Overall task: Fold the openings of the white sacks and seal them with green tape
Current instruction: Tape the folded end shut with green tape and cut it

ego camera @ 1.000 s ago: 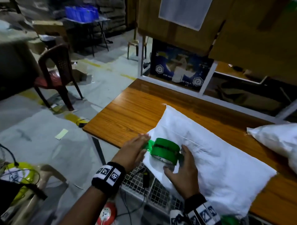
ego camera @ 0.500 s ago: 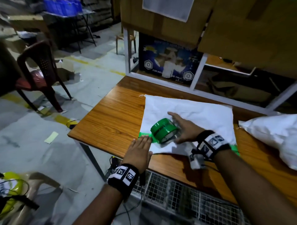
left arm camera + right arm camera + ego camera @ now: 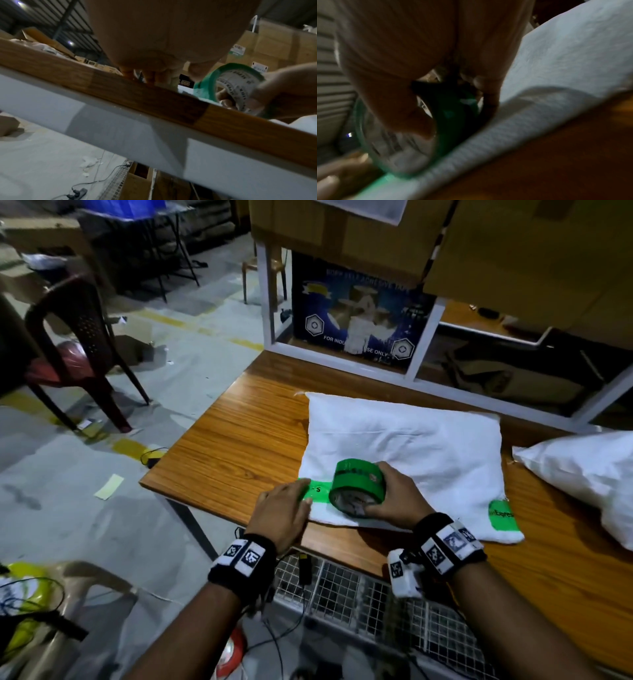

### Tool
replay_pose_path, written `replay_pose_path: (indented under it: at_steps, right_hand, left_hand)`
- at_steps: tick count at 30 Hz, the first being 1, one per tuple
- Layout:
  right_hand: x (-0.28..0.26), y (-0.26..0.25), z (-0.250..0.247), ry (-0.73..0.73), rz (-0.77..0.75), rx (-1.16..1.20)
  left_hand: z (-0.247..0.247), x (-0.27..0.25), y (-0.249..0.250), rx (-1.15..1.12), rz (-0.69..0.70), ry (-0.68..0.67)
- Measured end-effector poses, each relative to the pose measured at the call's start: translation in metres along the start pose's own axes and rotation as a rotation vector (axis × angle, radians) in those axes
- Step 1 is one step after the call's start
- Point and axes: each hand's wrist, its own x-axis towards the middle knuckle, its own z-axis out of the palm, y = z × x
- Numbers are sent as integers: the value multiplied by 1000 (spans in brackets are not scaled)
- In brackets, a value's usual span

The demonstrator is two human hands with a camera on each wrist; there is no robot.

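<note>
A white sack [image 3: 411,450] lies flat on the wooden table [image 3: 239,440], its folded near edge toward me. My right hand [image 3: 390,501] grips the green tape roll [image 3: 358,482] on that edge, thumb inside the core; the roll [image 3: 228,86] also shows in the left wrist view and, blurred, as the roll [image 3: 453,115] in the right wrist view. A strip of green tape [image 3: 317,493] runs left from the roll. My left hand [image 3: 286,508] presses flat on the strip's end at the sack's left corner. A green tape patch [image 3: 501,515] sits on the sack's right corner.
A second white sack [image 3: 589,474] lies at the table's right. Behind the table stand a white rack with a blue box [image 3: 359,323] and cardboard cartons. A dark red plastic chair [image 3: 72,347] stands on the floor to the left. A wire mesh shelf [image 3: 359,594] lies below the table's front edge.
The sack has been turned to lie square on the table. The right hand has drawn the roll rightward, leaving a longer strip. The left hand has stayed pressed on the strip's end.
</note>
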Motion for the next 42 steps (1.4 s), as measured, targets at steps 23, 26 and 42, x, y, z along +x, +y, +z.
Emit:
replay_pose_path:
  at_steps: [23,26,42]
  right_hand:
    - [-43,55,-39,200,-33,-14]
    - [-43,58,-37,209,-75,-3]
    - [-51,83,-75,184,-61,-101]
  left_hand:
    - [14,16,26,427,251,-209]
    - [30,-2,23,478,184,-221]
    - [49,-6,52,338,42,-161]
